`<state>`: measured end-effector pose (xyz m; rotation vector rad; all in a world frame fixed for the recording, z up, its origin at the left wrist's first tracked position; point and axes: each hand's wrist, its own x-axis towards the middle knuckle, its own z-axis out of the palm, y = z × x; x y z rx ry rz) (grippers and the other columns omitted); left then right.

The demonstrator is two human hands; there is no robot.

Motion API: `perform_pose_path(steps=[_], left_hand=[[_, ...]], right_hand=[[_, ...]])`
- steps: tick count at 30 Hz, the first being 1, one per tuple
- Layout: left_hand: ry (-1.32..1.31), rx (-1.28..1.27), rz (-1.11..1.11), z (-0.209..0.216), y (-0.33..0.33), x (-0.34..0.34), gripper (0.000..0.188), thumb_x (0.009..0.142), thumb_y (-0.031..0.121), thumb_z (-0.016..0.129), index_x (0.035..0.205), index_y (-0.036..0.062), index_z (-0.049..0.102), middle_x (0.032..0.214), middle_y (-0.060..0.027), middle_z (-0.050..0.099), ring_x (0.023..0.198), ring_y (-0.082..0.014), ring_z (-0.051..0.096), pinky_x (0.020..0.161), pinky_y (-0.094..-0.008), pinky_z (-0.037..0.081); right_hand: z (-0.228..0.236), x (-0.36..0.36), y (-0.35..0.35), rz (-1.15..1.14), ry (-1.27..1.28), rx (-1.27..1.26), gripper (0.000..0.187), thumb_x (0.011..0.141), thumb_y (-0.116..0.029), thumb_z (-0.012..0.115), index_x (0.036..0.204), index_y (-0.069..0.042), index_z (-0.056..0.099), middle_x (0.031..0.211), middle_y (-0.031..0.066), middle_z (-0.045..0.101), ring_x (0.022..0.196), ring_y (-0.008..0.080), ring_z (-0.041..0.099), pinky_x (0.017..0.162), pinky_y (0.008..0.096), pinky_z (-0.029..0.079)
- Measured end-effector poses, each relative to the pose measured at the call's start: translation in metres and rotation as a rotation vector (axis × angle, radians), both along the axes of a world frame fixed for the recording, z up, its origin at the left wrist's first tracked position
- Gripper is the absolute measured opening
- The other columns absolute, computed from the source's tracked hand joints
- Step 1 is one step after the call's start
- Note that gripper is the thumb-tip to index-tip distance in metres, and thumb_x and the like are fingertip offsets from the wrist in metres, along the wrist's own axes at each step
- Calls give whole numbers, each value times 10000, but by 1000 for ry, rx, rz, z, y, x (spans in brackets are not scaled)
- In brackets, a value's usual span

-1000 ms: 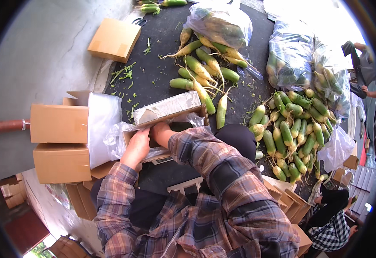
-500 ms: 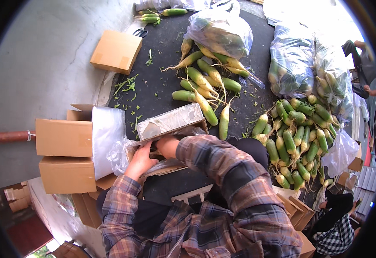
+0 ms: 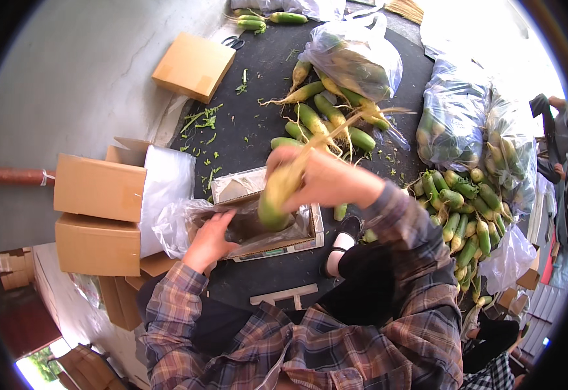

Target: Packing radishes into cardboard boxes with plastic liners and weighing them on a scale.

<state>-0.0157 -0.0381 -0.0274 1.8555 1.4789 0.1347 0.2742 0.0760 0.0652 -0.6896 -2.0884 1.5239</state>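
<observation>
Tilted over an open carton (image 3: 318,224), a long radish (image 3: 283,188) hangs in my right hand (image 3: 336,179), which is wrapped round it. Its green end points down into the box and its pale root trails up to the right; motion blurs it. My left hand (image 3: 210,242) is at the carton's left end, gripping the clear plastic liner (image 3: 175,227) by its edge. The carton's inside is partly hidden by the radish and the liner. Several more radishes (image 3: 310,118) lie on the dark mat just beyond my right hand.
A large radish pile (image 3: 469,221) lies to the right, with filled plastic bags (image 3: 454,117) behind it. Another filled bag (image 3: 355,55) sits at the back. Brown cartons (image 3: 99,244) are stacked at left; a closed carton (image 3: 194,67) and scissors (image 3: 233,43) lie farther back.
My right hand has come up out of the carton and now holds a radish above it. The radish that leaned on the carton's right end no longer shows there. My left hand stays at the liner.
</observation>
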Motion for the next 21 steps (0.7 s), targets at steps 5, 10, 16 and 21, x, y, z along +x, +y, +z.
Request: perform_pose_path(steps=[5, 10, 16, 21], left_hand=[[260, -56, -78, 20, 2, 24, 788, 655, 165, 772, 1353, 121, 408, 1303, -121, 462, 1165, -348, 459, 947, -563, 352], [266, -61, -117, 29, 6, 29, 753, 648, 159, 779, 1319, 111, 443, 1293, -102, 470, 1190, -319, 440, 985, -557, 304], [224, -134, -135, 40, 14, 36, 720, 670, 153, 765, 1314, 113, 448, 1325, -91, 446, 1227, -316, 402, 1016, -625, 248], [272, -190, -115, 49, 21, 34, 722, 668, 150, 766, 1314, 104, 448, 1337, -106, 432, 1257, -316, 376, 1034, -599, 227]], right_hand=[[19, 53, 60, -535, 383, -294, 387, 784, -42, 698, 1119, 5, 510, 1027, 108, 629, 935, 205, 631, 784, 302, 553], [-105, 73, 135, -1041, 497, -519, 362, 794, -97, 712, 1088, -12, 519, 996, 106, 622, 875, 221, 640, 724, 356, 571], [-268, 112, 176, -1389, 695, -827, 386, 829, -21, 623, 1171, -15, 443, 1098, 151, 554, 922, 302, 616, 725, 445, 577], [-270, 131, 176, -1198, 80, -557, 276, 888, -14, 496, 1159, 27, 528, 999, 132, 634, 882, 233, 648, 716, 354, 557]])
